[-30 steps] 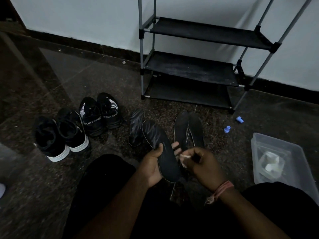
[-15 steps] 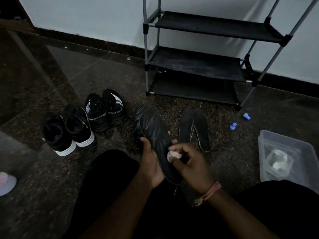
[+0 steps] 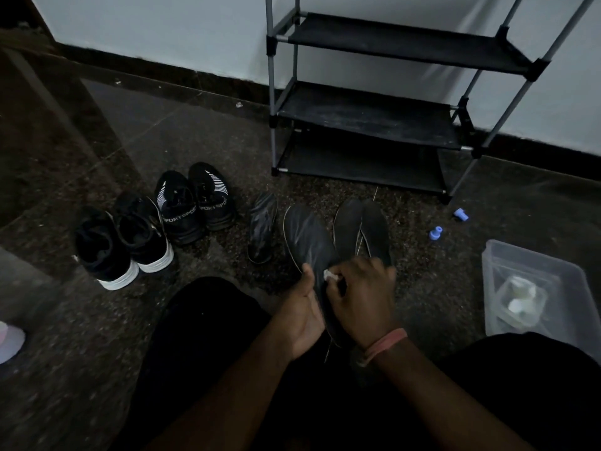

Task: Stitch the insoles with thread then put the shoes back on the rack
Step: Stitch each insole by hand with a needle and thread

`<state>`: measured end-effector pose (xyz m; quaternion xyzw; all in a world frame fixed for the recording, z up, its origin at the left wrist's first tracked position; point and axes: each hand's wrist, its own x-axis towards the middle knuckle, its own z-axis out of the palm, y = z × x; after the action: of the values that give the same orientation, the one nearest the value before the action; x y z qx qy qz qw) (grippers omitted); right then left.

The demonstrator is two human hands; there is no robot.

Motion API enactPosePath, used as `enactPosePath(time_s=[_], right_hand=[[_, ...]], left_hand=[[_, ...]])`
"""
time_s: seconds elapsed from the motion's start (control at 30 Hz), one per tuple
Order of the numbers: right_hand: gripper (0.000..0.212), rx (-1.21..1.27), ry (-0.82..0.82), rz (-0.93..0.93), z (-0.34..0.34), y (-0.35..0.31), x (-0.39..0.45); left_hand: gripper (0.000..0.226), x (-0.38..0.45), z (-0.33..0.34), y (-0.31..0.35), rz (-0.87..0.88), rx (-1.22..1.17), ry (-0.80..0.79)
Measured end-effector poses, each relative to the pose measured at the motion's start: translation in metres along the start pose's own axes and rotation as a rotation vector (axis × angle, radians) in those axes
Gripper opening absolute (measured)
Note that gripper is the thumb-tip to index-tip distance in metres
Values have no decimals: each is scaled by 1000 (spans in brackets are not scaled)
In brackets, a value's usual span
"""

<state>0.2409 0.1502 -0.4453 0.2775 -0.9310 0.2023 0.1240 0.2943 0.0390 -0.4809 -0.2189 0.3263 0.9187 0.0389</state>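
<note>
My left hand grips a dark insole by its left edge, toe end pointing away from me. My right hand lies over the insole's right side and pinches a small pale object at its edge; a thin thread hangs below the heel. Another insole lies on the floor to the left, and two more lie side by side to the right. Two pairs of black shoes stand at the left. The shoe rack stands against the wall, its shelves bare.
A clear plastic box holding a smaller container sits on the floor at the right. Two small blue spools lie near the rack's right foot. My dark-clothed legs fill the foreground. A pale object shows at the left edge.
My right hand has moved from beside the insole to over its right edge, with the pale object still pinched. The camera has shifted, so everything sits lower and to the right.
</note>
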Motion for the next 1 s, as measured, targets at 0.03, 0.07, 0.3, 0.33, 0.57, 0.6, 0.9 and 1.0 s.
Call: enactPosePath(time_s=[0.03, 0.07, 0.3, 0.33, 0.57, 0.6, 0.9, 1.0], right_hand=[[7, 29, -14, -33, 4, -3, -5], [5, 89, -44, -88, 7, -7, -12], [7, 188, -10, -56, 14, -4, -6], [7, 237, 15, -2, 13, 1, -3], [26, 387, -94, -104, 15, -6, -15], [25, 406, -107, -97, 13, -7, -13], [10, 312, -50, 12, 11, 13, 1], [7, 314, -98, -46, 10, 8, -8]], left_hand=[[65, 0, -2, 0, 2, 14, 8], [69, -1, -3, 0, 1, 10, 18], [65, 6, -8, 2, 23, -16, 30], [64, 6, -8, 1, 28, -28, 29], [57, 11, -11, 1, 39, -16, 67], [50, 10, -11, 2, 54, 0, 60], [24, 1, 1, -5, 56, 109, 36], [30, 0, -1, -5, 85, 75, 4]])
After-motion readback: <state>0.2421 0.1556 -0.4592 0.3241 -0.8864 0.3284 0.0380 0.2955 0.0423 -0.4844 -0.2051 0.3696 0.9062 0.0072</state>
